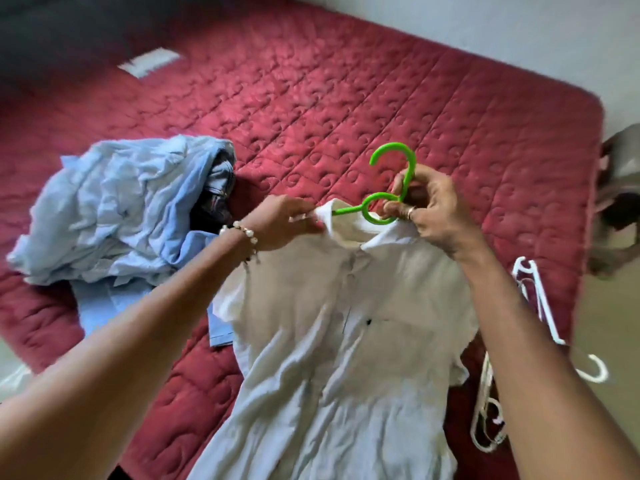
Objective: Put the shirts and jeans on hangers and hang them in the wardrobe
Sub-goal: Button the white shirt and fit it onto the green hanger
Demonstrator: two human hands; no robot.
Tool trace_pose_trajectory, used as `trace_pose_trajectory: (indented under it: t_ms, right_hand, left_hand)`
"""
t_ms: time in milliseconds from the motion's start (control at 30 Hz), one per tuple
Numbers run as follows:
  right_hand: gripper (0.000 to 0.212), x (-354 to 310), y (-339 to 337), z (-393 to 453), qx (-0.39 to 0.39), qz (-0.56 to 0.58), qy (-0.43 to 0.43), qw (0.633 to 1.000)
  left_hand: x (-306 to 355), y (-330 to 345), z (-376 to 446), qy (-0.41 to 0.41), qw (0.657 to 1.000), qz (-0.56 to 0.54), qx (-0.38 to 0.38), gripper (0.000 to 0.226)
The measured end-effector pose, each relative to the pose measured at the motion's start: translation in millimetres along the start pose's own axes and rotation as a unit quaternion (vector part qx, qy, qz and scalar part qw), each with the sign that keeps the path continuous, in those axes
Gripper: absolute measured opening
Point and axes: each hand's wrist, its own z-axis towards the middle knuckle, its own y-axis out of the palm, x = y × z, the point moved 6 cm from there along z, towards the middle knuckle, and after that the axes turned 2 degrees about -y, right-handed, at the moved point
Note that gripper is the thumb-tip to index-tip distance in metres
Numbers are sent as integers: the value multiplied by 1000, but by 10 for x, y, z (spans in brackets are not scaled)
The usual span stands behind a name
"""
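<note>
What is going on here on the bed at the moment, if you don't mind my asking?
A person is fitting a white shirt onto a green hanger. The right hand grips the hanger near its hook, the left hand pinches the collar. More clothes lie piled on the red mattress, white hangers alongside.

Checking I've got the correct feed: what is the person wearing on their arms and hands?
Both forearms are bare, with no sleeves in view. The left hand has a bracelet of pale, pearl-like beads at the wrist. The right hand wears a ring on one finger. No gloves or watch are visible.
</note>
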Motion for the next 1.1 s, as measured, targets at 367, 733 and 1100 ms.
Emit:
trace_pose_trajectory:
  t_ms: [367,733,1100]
  right_hand:
    - [42,-2400,-100,-823,-36,-165,-125,978]
    - [42,-4066,-124,-1443,42,-141,-258,955]
    - [23,-5094,392,-2137,-64,-159,-303,937]
  left_hand:
    - [1643,-1372,-1490,47,977,-23,206,35]
    - [1818,-2971,-3088,-144,941,296,84,24]
    - [2167,-3298,-4502,-327,882,340,6,32]
